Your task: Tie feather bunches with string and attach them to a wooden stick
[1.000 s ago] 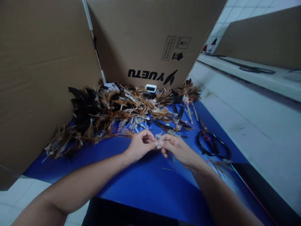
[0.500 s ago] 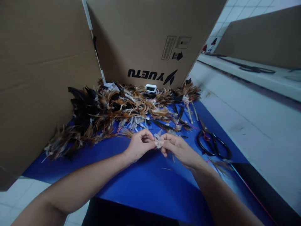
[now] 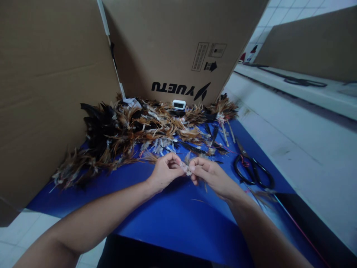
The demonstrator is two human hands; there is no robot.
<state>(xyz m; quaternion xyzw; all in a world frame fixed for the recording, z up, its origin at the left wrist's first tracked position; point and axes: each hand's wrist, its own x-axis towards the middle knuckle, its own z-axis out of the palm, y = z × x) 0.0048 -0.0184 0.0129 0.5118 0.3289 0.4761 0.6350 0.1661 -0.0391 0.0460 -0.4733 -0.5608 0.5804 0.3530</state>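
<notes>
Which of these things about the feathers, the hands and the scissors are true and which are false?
1. Both hands pinch one small pale feather tuft between their fingertips. True: the left hand and right hand meet on it.
2. The black scissors lie left of the hands. False: they lie to the right, on the blue mat.
3. A heap of brown and black feathers lies behind the hands. True.
4. The right hand holds the scissors. False: nothing touches them.
5. The cardboard box stands behind the feathers. True.
</notes>
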